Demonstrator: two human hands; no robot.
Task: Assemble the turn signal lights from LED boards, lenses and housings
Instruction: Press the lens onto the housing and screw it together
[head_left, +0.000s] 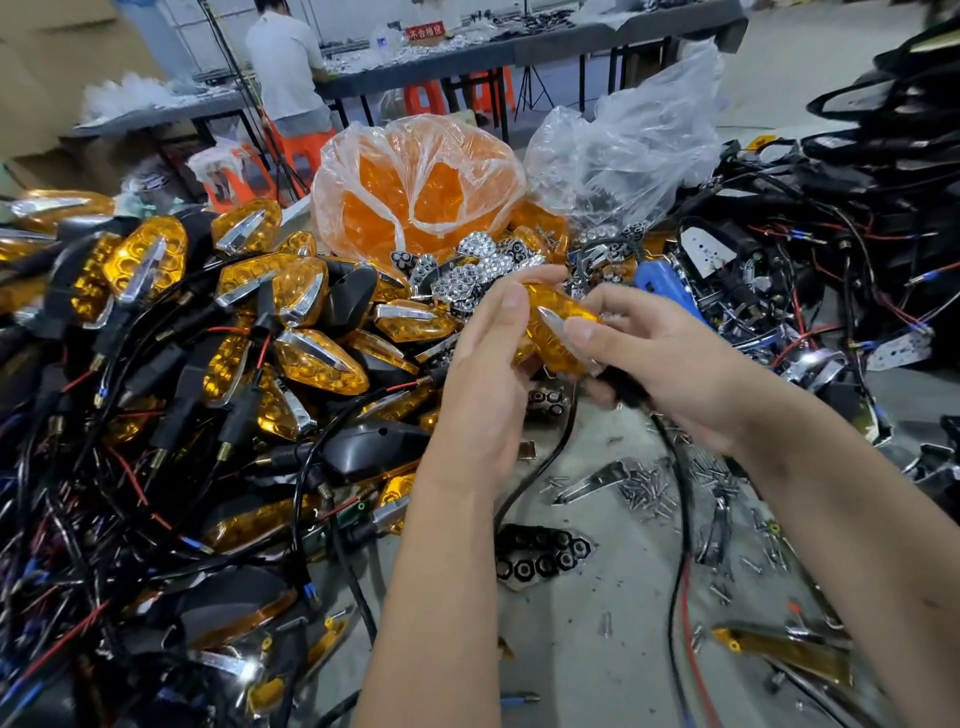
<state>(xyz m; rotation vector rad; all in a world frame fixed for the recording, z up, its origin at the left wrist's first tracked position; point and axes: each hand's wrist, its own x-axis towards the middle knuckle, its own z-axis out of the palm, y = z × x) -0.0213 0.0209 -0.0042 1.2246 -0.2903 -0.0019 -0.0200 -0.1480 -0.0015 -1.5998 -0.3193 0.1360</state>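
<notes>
Both hands, left (485, 364) and right (660, 353), grip amber turn signal (558, 332), finished lights (208, 332) heaped left, loose screws (649, 491) right

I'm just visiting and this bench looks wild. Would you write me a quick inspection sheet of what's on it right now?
Surface: grey worktop, bare only near the middle.
Job's things: amber turn signal light held between both hands; heap of finished lights at left; bag of amber lenses; chrome reflectors behind the hands; black honeycomb insert lying in front.
Clutter: loose screws; crumpled clear bag; blue tool.
Grips: left hand and right hand both grip the light.
Cables: black and red wires trail from the light; tangled harnesses at right.
Surroundings: person in a white shirt at a far table; orange stools.
</notes>
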